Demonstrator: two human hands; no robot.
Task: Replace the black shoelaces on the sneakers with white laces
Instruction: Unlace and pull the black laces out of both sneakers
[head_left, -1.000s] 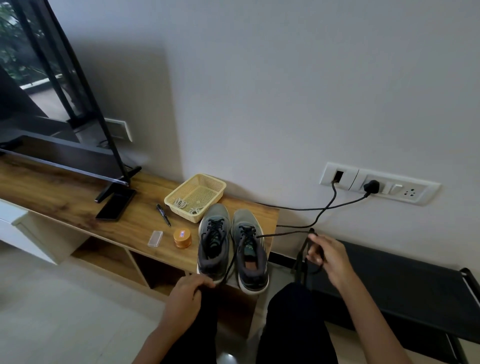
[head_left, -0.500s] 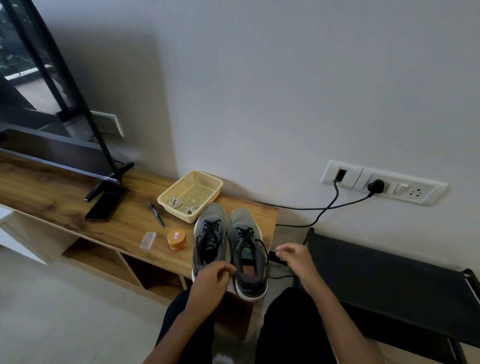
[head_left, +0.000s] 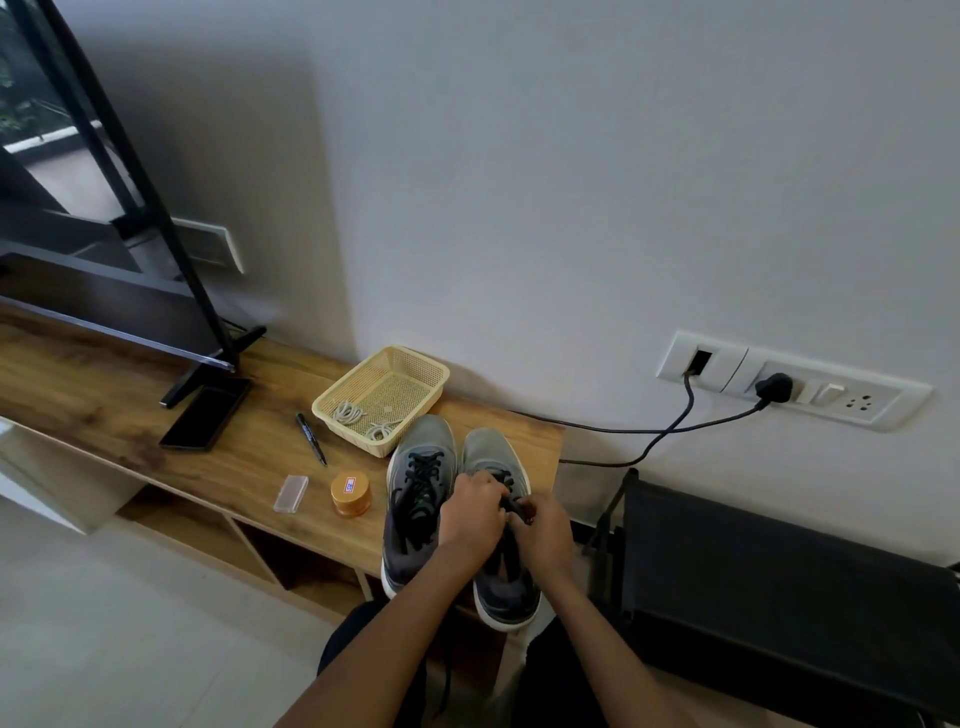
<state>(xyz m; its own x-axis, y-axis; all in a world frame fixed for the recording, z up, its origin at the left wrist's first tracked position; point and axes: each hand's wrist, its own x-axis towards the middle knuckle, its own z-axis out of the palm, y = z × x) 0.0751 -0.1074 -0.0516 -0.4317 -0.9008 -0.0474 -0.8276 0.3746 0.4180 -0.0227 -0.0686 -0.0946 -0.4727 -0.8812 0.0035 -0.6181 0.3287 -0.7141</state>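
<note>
Both hands are together, knuckles nearly touching, over the lace zone of the sneaker (head_left: 488, 452) at the 3 o'clock side of the pair. Right hand (head_left: 543, 532) pinches the black lace (head_left: 511, 503). Left hand (head_left: 470, 519) is curled onto the same lace at 9 o'clock of it, fingertips hidden, so the exact grip is a guess. Step, as I read it: unlacing this shoe, feeding the black lace out eyelet by eyelet. How many rows are left I can't tell, the hands cover them. Next move needs one hand pinning the upper while the other draws the lace clear of the next eyelet, pulled in line so the tip doesn't snag. The mate sneaker (head_left: 423, 436) touches it at 9 o'clock and is fully laced in black, untouched. Both stand on the counter (head_left: 104, 395), heels over the near edge. White laces (head_left: 349, 413) lie coiled in the yellow basket (head_left: 350, 379) at 11 o'clock of the shoes, unused. Pen (head_left: 310, 437), orange tin (head_left: 350, 493) and clear case (head_left: 291, 493) sit at 9 o'clock, away from the work. Versus 1 s ago: the left hand was on the knee and the right was out at 3 o'clock off the counter end with the lace drawn taut. At 0.5 s ago both were closing in, apart. Now they've met on the shoe.
</note>
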